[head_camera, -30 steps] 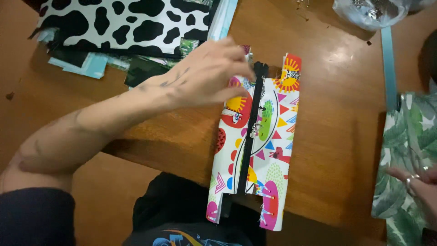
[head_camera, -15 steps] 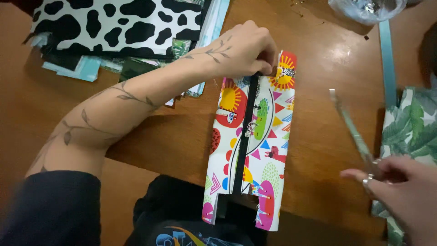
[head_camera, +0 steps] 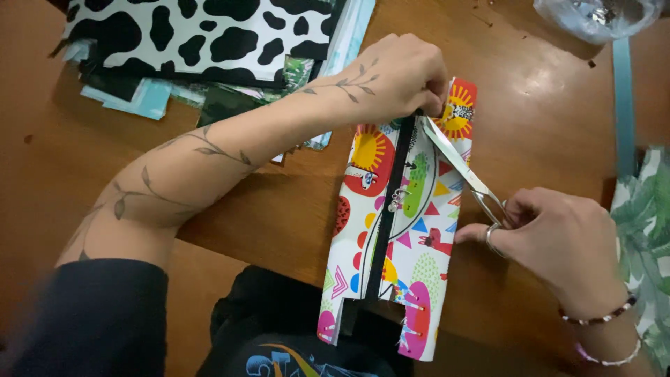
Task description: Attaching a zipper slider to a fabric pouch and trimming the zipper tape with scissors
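Note:
A long colourful printed fabric piece [head_camera: 363,209] with a black zipper [head_camera: 386,216] down its middle lies on the wooden table [head_camera: 544,126], its near end hanging over the table edge. My left hand [head_camera: 398,77] pinches the far end of the zipper. My right hand [head_camera: 551,241] holds small metal scissors [head_camera: 457,164], fingers through the handles, with the blade tips pointing at the far end of the zipper beside my left fingers.
A stack of fabric pieces topped by a black-and-white cow print [head_camera: 202,35] lies at the far left. A clear plastic bag [head_camera: 593,17] sits at the far right. A green leaf-print fabric [head_camera: 645,237] and a light blue strip [head_camera: 623,91] lie at the right edge.
My right hand has brought the scissors in from the right to the far end of the zipper. My left hand stays pinching that end.

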